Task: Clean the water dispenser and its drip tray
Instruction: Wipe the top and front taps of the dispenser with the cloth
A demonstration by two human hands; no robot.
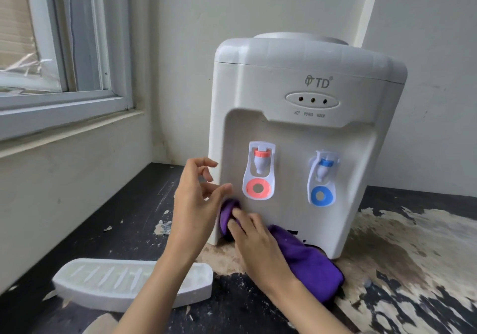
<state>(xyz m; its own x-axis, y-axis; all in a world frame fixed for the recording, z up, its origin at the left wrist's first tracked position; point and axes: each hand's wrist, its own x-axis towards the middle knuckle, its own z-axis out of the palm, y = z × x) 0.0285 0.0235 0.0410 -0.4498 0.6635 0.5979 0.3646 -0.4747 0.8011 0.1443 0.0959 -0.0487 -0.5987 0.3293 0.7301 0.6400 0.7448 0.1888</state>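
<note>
We are working at a peeling dark surface (77, 235) beside a window (64, 75).
Our right hand (254, 240) is pressing a purple cloth (309, 261) against the dispenser (296, 127), its grip curled on it; our left hand (196, 199) is hovering with its grip loose, holding nothing.

Two bare forearms, no sleeves, left hand (196, 199), right hand (254, 240), short unpainted nails

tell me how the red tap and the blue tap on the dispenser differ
The red tap sits left, nearer the purple cloth; the blue tap sits right. The red tap has a pink-red collar and ring, the blue tap blue ones. Both share white spouts and white push levers.
</note>
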